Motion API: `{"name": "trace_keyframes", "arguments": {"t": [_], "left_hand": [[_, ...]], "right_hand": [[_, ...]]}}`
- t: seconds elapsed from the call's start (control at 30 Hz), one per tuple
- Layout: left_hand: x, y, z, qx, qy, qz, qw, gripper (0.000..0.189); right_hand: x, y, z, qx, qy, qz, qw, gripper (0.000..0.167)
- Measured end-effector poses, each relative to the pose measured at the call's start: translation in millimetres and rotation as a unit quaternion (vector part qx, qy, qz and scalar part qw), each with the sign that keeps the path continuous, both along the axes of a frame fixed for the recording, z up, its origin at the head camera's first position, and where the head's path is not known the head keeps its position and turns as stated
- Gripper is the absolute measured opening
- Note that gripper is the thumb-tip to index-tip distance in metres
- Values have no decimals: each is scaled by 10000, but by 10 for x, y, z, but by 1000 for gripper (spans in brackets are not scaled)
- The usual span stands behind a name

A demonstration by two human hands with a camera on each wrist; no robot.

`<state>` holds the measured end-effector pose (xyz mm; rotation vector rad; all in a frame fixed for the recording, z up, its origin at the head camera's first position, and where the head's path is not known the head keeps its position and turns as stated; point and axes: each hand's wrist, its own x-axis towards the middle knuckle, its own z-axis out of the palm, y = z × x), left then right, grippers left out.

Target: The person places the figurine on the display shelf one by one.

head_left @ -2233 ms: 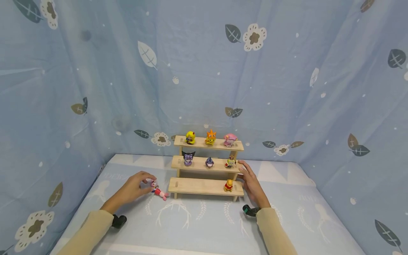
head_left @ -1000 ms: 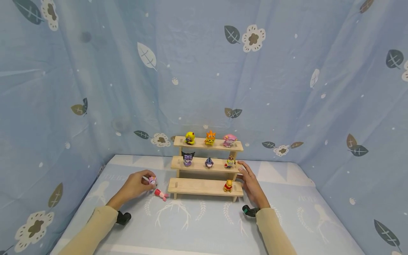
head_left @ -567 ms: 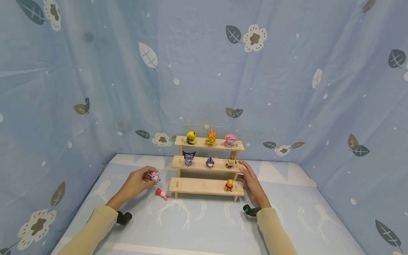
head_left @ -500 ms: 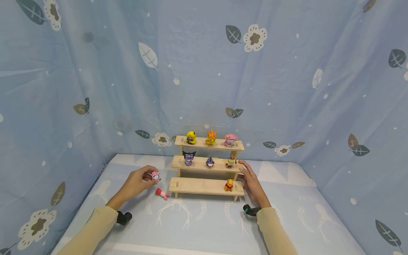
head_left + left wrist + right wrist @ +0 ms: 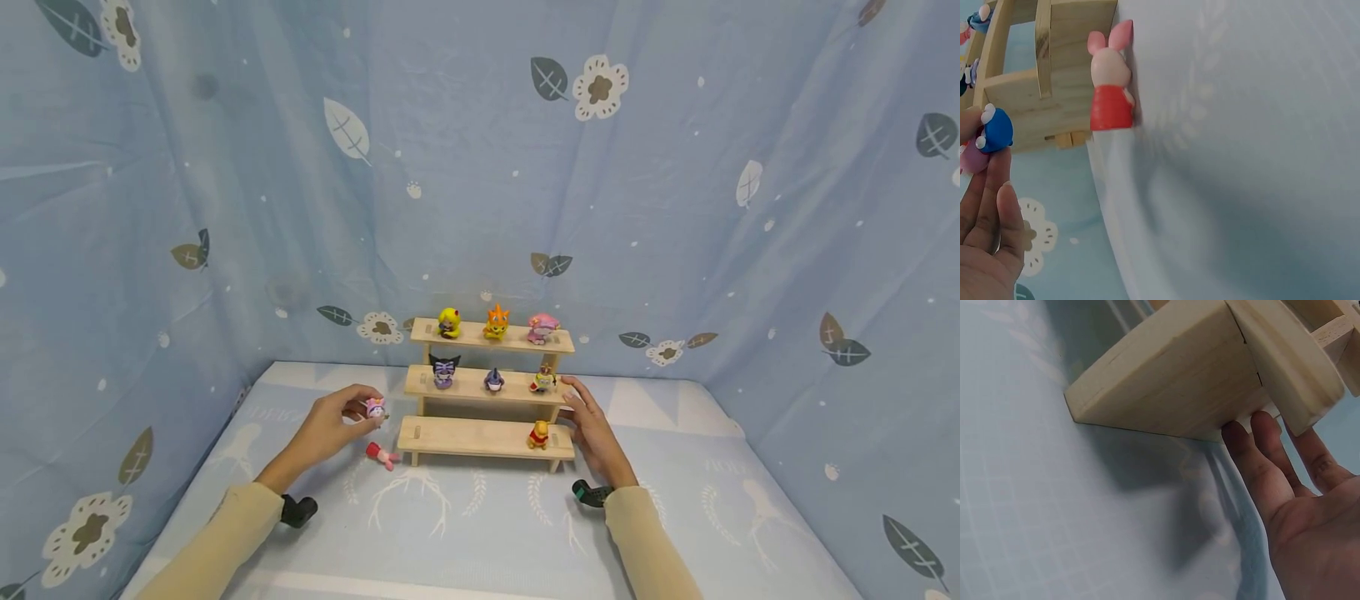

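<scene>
My left hand pinches a small figurine with a pink top and white face, just left of the shelf. The left wrist view shows the blue part of this figurine between thumb and fingers. Below the hand, a pink piglet figurine in red lies on the table. My right hand rests at the right side of the three-tier wooden shelf. In the right wrist view its fingertips touch the shelf's side panel.
On the top tier stand yellow, orange and pink figurines. The middle tier bears a purple figurine, a blue-grey one and a crowned one. A bear figurine stands at the bottom right. Patterned curtains surround the table.
My left hand has picked up the pink-topped figurine from beside the piglet and carried it up and rightward, toward the shelf. The piglet stays lying on the table. My right hand has not moved.
</scene>
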<state>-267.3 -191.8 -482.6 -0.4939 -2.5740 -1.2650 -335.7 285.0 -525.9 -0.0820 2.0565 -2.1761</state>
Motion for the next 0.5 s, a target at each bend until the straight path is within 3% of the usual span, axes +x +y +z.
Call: {"name": "trace_keyframes", "arguments": {"t": [0.23, 0.5], "left_hand": [[-7, 124, 9, -17, -1, -113, 9999, 38], [-38, 272, 18, 151, 242, -586, 9979, 36]], "right_hand": [[-3, -10, 16, 36, -54, -34, 10000, 55], [12, -16, 36, 22, -64, -101, 9999, 55]]}}
